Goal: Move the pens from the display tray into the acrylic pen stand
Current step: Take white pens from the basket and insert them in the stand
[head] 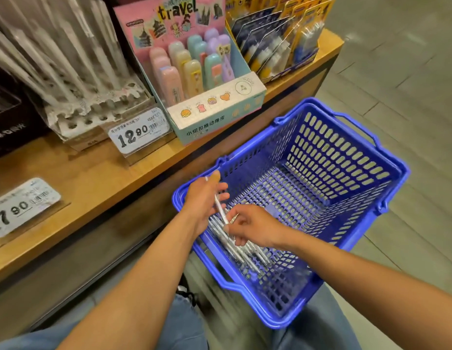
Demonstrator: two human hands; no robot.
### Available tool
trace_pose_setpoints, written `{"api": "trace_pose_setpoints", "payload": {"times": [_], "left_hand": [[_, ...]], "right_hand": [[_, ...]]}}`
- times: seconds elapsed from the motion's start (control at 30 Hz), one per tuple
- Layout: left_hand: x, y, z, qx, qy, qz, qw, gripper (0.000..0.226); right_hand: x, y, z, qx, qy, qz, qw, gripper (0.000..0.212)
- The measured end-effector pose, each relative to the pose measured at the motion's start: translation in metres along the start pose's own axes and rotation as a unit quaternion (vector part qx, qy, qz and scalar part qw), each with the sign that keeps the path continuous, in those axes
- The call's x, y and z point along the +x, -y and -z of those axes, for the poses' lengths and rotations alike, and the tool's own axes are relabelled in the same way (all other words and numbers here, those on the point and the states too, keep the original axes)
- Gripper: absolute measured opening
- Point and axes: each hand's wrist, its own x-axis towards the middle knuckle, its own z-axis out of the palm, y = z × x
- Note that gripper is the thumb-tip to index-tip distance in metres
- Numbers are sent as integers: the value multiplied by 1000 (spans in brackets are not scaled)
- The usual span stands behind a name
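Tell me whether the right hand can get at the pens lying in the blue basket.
Probably yes. The right hand is already inside the open-topped blue basket, fingers at the pens; only the left hand, holding one pen, crowds it.

I see the basket (321,188) sitting in front of the shelf (93,178), to its right, over the person's lap. Pens (232,238) lie in the basket's near-left corner. Left hand (204,200) at basket's left rim, right hand (250,226) just beside it, both on the pens. On shelf, L to R: pen stand (75,79), eraser box (202,79), card rack (278,39). Price tags (139,130) stand in front of the stand.
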Motion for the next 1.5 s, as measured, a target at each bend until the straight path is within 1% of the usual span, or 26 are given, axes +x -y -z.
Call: {"api": "trace_pose_setpoints", "payload": {"times": [0.07, 0.17, 0.23, 0.27, 0.3, 0.33, 0.4, 0.43, 0.5, 0.6, 0.63, 0.7, 0.77, 0.83, 0.87, 0.97, 1.03, 1.07, 1.17, 1.2, 1.27, 1.3, 1.37, 1.43, 1.5], "left_hand": [[1, 4, 2, -30, 8, -5, 1000, 19], [3, 9, 2, -33, -1, -19, 999, 20], [3, 9, 1, -34, -3, -22, 999, 24], [4, 9, 2, -36, -1, -22, 999, 25], [4, 9, 2, -38, 2, -22, 999, 26], [4, 9, 3, -40, 5, -22, 999, 27], [5, 10, 2, -43, 11, -24, 999, 29], [6, 10, 3, -45, 14, -27, 999, 29], [6, 10, 3, -50, 18, -34, 998, 29], [6, 10, 5, -64, 20, -36, 997, 31], [5, 10, 5, -72, 20, -33, 997, 32], [5, 8, 5, -89, 17, -26, 996, 34], [4, 7, 5, -96, 16, -18, 995, 34], [3, 6, 6, -94, 18, -13, 995, 34], [3, 6, 6, -93, 19, -12, 995, 33], [2, 5, 5, -93, 23, -13, 995, 32], [3, 6, 5, -93, 26, -11, 995, 32], [3, 6, 5, -94, 27, -9, 995, 31], [4, 6, 6, -88, 24, -7, 996, 28], [5, 6, 4, -82, 21, -5, 996, 27], [5, 7, 1, -76, 13, 8, 997, 25], [5, 7, 0, -75, 10, 17, 997, 24], [6, 9, -1, -75, 5, 34, 997, 19], [7, 10, -2, -73, 1, 40, 996, 15], [8, 11, -5, -60, -5, 37, 997, 14]], "right_hand": [[2, -4, -3, 3, -1, 7, 1000, 15], [8, -14, 6, 51, 27, -6, 998, 10], [17, -23, 20, 71, 60, -30, 995, 9], [25, -30, 27, 68, 65, -52, 994, 12], [34, -39, 34, 50, 50, -82, 994, 15], [43, -49, 39, 17, 14, -114, 993, 16], [60, -73, 45, -108, -70, -172, 977, 14], [67, -84, 45, -173, -83, -192, 963, 17], [76, -101, 40, -270, -63, -218, 936, 26], [86, -120, 30, -355, -47, -234, 904, 37], [89, -123, 27, -365, -57, -232, 900, 35], [94, -124, 21, -388, -74, -239, 887, 17], [97, -125, 17, -423, -69, -252, 868, 30], [98, -130, 15, -431, -72, -250, 864, 35], [98, -132, 14, -446, -73, -246, 858, 37], [101, -138, 10, -503, -73, -225, 831, 51], [101, -139, 8, -523, -60, -213, 823, 49], [101, -138, 8, -516, -53, -208, 829, 43], [100, -122, 17, -438, -37, -216, 872, 23], [97, -114, 23, -404, -25, -220, 888, 22], [90, -96, 36, -305, 0, -221, 926, 33], [84, -85, 43, -247, 8, -210, 946, 33], [67, -63, 53, -137, 8, -172, 976, 24], [49, -42, 57, -47, 23, -120, 991, 7], [32, -24, 56, 0, 50, -61, 997, 7]]}}
